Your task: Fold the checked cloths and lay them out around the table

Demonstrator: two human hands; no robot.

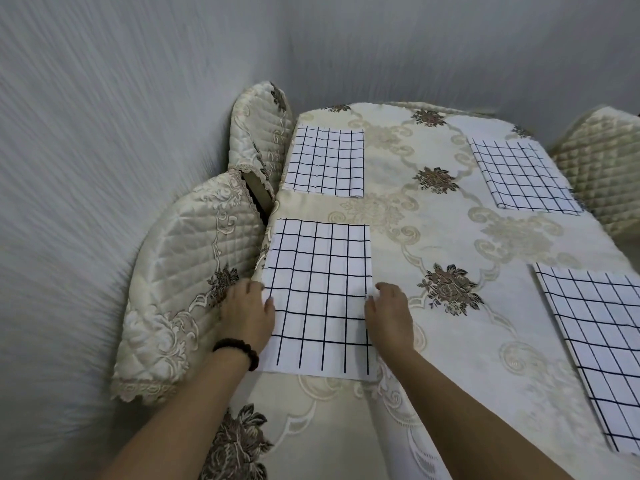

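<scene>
While the left hand [247, 315] lies flat at the left edge of the near cloth [320, 299], its fingers are straight and its thumb rests on the fabric. The right hand [389, 315] is at the opposite edge with bent fingers and the thumb tip on the cloth; I cannot tell if it pinches the edge. This folded checked cloth lies flat at the left side of the table [433, 341], near the person. A dark bracelet [239, 351] is on the left wrist. Three more folded cloths lie well apart: far left [325, 161], far right [523, 178] and near right [595, 341]. A quilted chair [180, 289] stands just beside the table.
</scene>
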